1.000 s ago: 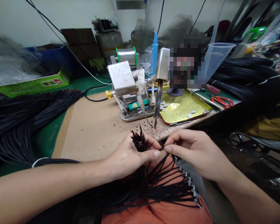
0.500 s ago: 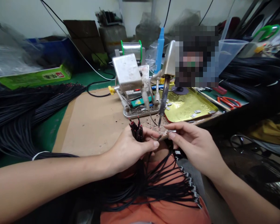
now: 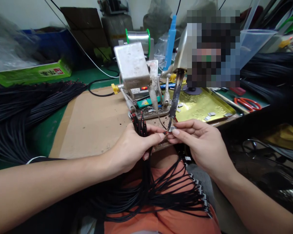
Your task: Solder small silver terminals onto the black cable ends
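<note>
The rectangular gold metal tray (image 3: 196, 104) has a boxy silver metal soldering machine (image 3: 131, 65) to its left, red-handled metal scissors (image 3: 247, 104) to its right.

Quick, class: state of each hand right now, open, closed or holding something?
Left hand: closed around a bundle of black cables.
Right hand: closed, pinching a small metal piece by the soldering iron.

A pale wall (image 3: 138, 16) rises at twelve o'clock under cool, dim light. In front runs a green table (image 3: 80, 74), with a blue bin (image 3: 60, 47) at ten o'clock and a brown box (image 3: 84, 37) nearer eleven. At three, a curved metal frame (image 3: 252, 141) sits near yellowish cloth (image 3: 283, 138); four o'clock is too dark to read.
</note>
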`<state>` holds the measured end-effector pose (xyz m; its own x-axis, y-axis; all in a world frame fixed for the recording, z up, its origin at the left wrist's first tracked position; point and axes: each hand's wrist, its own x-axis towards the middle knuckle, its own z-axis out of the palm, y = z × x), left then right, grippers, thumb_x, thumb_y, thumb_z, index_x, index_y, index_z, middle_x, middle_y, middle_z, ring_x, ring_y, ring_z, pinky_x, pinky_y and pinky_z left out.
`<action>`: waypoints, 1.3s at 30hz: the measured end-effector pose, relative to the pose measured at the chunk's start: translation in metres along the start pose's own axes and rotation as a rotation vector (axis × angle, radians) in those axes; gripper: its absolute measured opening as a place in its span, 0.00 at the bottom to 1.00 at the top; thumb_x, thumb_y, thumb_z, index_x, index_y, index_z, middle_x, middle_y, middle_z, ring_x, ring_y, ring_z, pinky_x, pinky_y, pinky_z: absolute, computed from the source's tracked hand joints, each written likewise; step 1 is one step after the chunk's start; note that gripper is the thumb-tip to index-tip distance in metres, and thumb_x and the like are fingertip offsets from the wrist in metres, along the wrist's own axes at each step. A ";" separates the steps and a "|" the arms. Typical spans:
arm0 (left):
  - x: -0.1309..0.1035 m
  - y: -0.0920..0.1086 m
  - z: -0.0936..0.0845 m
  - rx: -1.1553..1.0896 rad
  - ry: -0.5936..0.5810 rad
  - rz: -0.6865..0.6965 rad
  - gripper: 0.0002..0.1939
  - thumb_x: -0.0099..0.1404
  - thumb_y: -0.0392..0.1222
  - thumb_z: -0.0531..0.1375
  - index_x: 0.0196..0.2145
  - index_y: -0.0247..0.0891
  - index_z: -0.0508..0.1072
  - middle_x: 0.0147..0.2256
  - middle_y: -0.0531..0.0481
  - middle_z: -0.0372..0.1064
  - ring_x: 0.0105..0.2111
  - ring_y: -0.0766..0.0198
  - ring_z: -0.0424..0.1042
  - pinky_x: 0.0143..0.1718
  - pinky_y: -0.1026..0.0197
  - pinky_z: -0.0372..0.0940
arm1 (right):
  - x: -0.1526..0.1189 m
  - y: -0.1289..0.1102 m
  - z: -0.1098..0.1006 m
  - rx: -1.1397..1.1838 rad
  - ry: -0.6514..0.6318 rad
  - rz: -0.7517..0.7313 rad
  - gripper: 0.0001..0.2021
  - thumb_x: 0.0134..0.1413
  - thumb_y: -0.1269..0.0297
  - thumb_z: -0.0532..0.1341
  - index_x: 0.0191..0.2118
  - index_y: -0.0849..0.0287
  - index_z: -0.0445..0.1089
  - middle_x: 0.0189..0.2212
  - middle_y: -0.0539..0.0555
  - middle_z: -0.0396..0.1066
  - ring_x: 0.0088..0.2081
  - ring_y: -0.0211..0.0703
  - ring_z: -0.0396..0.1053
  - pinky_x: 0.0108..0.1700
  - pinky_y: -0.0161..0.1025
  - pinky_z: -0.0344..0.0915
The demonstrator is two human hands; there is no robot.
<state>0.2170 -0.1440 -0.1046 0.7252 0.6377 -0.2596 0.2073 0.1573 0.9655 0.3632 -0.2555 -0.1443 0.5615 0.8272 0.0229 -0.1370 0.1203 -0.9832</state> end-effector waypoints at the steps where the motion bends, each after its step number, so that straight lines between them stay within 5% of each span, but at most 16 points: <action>1: 0.000 0.000 0.000 -0.007 -0.004 0.002 0.11 0.57 0.40 0.69 0.36 0.31 0.79 0.18 0.55 0.65 0.16 0.73 0.59 0.12 0.72 0.53 | 0.001 0.002 0.000 0.015 -0.001 -0.004 0.13 0.51 0.64 0.72 0.42 0.61 0.75 0.32 0.56 0.81 0.32 0.43 0.81 0.39 0.35 0.79; 39: 0.001 -0.003 -0.006 0.039 -0.027 0.070 0.09 0.59 0.42 0.68 0.34 0.34 0.80 0.19 0.54 0.69 0.16 0.73 0.61 0.14 0.71 0.54 | -0.001 0.007 0.005 0.109 -0.035 -0.035 0.10 0.53 0.66 0.72 0.41 0.59 0.75 0.33 0.53 0.81 0.33 0.43 0.81 0.41 0.39 0.79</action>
<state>0.2135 -0.1393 -0.1075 0.7563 0.6253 -0.1923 0.1801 0.0836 0.9801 0.3574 -0.2523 -0.1503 0.5393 0.8396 0.0650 -0.2067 0.2068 -0.9563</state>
